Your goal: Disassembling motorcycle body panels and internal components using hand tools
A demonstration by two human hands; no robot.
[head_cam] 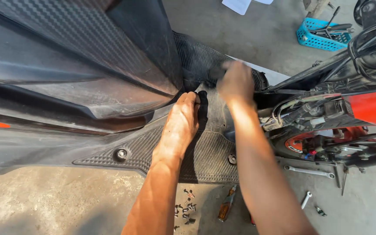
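Observation:
A large black plastic scooter body panel [66, 87] with a ribbed footboard [209, 156] fills the left and middle of the view. My left hand [181, 124] lies flat on the footboard's middle, fingertips pushed into the gap under the upper cover. My right hand [236, 82], blurred, grips the dark ribbed edge of the panel near the scooter's frame. Two bolts [122, 153] sit in the footboard's mat.
The stripped scooter frame [340, 113] with red parts and wiring stands at right. On the concrete floor lie several small screws [186, 211], a screwdriver [226, 206], a spanner [309, 171] and a socket piece [306, 199]. A blue basket of tools [320, 37] sits at the back.

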